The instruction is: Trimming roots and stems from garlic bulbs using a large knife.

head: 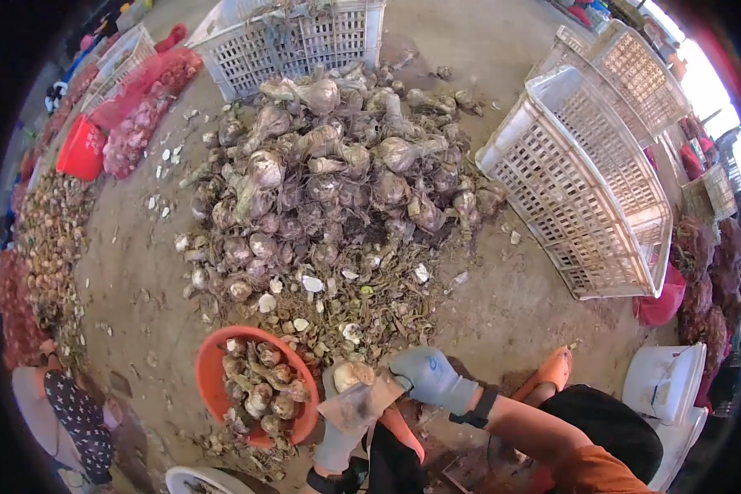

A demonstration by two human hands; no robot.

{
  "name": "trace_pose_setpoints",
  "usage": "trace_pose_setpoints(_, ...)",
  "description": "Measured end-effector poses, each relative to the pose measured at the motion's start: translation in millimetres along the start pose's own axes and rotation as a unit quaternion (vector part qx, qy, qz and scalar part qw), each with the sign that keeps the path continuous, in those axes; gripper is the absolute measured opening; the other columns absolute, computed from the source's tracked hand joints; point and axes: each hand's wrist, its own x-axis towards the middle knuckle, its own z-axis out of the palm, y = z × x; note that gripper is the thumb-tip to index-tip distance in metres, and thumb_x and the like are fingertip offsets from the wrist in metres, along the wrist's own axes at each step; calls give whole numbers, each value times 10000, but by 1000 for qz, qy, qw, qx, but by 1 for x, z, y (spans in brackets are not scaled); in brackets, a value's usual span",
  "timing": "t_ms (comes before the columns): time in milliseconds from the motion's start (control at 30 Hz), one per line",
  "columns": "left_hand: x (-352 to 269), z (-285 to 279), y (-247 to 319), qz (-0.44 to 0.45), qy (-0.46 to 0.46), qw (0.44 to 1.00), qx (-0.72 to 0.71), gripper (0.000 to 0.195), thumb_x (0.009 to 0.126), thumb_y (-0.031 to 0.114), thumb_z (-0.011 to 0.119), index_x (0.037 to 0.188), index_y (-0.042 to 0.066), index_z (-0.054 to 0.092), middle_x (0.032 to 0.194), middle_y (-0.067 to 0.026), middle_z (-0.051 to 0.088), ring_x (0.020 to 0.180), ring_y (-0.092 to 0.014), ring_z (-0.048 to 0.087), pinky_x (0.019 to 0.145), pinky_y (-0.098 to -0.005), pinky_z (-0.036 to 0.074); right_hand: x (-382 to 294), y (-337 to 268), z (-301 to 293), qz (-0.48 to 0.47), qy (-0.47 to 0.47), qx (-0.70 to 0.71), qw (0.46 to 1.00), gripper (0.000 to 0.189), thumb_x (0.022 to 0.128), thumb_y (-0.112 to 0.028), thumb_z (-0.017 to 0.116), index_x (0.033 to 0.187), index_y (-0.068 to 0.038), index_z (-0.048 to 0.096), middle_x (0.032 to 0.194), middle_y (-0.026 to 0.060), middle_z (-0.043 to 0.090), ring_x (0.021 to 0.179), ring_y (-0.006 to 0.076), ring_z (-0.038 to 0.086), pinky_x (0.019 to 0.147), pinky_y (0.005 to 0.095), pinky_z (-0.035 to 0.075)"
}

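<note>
My left hand (339, 432), in a grey glove, holds a garlic bulb (353, 375) just right of an orange basin. My right hand (431, 378), gloved the same way, grips a flat, broad-bladed tool (353, 407) whose blade lies across the near side of the bulb and hides part of my left hand. The orange basin (205, 376) contains several garlic bulbs (259, 398) with stems. Beyond my hands rises a large heap of garlic bulbs with stems and roots (346, 167), with cut trimmings (376, 302) along its near edge.
White slatted plastic crates stand behind the heap (290, 49) and at right (568, 185). A white bucket (664, 380) is at lower right, a pale basin (204, 478) at the bottom. At left are a red bucket (81, 148), net sacks (139, 117) and another person (77, 414).
</note>
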Motion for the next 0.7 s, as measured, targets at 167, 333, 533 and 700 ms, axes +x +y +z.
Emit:
trace_pose_setpoints(167,15,-21,12,-102,94,944,-300,586,669,27,663,1168,33,356,1032,-94,481,922,-207,542,800,-319,481,-36,48,12,413,-187,52,890,222,853,-279,524,828,-62,562,750,116,618,687,272,604,624,364,473)
trace_pose_setpoints(333,41,-11,64,-66,119,930,-342,826,539,-7,695,1246,66,273,1145,-105,413,1009,-199,481,841,-321,445,19,-32,-6,281,-66,428,856,276,857,-271,570,1001,-35,571,762,20,578,706,112,523,665,275,442)
trace_pose_setpoints(533,47,-33,70,-56,251,924,-282,791,571,-45,672,1260,76,302,1098,-79,432,949,-163,490,787,-282,453,39,-56,-40,209,156,354,898,213,767,-131,655,917,-17,555,856,64,574,698,165,526,652,256,424)
trace_pose_setpoints(700,46,-28,60,-176,279,851,-408,658,638,-111,513,1243,92,353,1044,-59,466,935,-149,503,780,-261,461,14,-64,-36,186,87,121,971,277,716,-196,667,902,-30,547,872,166,574,775,360,547,649,346,463)
